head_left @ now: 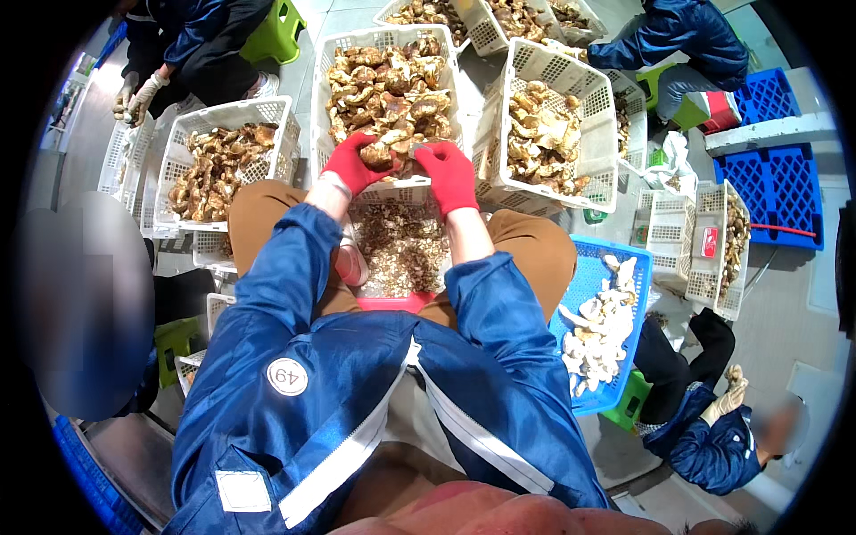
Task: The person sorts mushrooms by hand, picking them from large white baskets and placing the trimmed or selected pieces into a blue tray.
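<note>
Red-gloved, the left hand cups a brown mushroom at the near rim of the white crate of mushrooms. The right hand sits just beside it, fingers curled; whether it pinches anything cannot be told. Brown trimmings lie below, between the knees.

left glove: bright red, plain.
right glove: bright red, plain.
mushroom: tan and brown, mottled.
front crate: white plastic, open lattice of small holes.
mushrooms in front crate: brown caps, pale beige flesh.
scraps tray: speckled brown and cream trimmings, pinkish-red rim.
jacket sleeves: deep blue.
jacket front: white stripes, round white patch.
trousers: ochre brown.
right basket: blue lattice.
sliced pieces: creamy white.
pallets: strong blue, gridded.
stool: lime green.
</note>
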Demonstrator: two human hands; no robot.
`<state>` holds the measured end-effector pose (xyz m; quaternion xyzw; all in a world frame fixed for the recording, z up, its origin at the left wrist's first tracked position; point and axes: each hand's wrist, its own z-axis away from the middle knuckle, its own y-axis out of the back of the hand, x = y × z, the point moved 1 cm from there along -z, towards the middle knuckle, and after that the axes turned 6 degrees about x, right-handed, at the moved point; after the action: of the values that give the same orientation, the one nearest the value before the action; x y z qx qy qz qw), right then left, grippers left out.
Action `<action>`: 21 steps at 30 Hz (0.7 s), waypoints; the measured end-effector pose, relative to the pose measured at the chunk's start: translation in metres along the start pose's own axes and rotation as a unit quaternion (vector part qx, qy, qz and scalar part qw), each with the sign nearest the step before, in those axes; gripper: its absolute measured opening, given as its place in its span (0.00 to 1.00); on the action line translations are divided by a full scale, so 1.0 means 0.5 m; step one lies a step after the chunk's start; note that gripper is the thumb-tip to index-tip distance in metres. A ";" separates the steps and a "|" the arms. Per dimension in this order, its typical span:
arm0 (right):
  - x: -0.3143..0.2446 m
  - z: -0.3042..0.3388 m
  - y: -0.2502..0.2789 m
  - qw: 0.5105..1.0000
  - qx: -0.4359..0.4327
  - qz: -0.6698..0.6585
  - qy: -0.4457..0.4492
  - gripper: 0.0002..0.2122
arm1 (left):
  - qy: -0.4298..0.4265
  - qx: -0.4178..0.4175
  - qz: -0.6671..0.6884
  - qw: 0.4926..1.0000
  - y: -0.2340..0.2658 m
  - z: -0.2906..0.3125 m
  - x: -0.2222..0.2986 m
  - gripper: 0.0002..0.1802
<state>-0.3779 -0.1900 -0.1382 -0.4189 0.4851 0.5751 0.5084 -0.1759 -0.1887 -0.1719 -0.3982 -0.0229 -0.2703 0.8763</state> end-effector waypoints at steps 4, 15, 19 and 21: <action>-0.040 0.030 0.030 0.987 -0.006 0.011 0.158 0.17 | -0.007 -0.144 -0.026 0.989 -0.036 0.135 -0.015 0.23; -0.149 0.192 0.070 0.971 -0.102 -0.026 0.216 0.06 | -0.153 -0.103 -0.418 0.889 -0.056 0.309 -0.066 0.23; -0.145 0.211 0.088 0.953 -0.121 -0.024 0.276 0.06 | -0.191 -0.109 -0.483 0.848 -0.064 0.337 -0.071 0.23; -0.150 0.227 0.100 0.971 -0.123 -0.034 0.200 0.09 | -0.190 -0.132 -0.507 0.830 -0.065 0.345 -0.068 0.22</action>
<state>-0.4162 -0.0926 -0.0381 -0.6013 0.4877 0.5174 0.3646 -0.1906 -0.0682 -0.0410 -0.4861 -0.3518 -0.5957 0.5339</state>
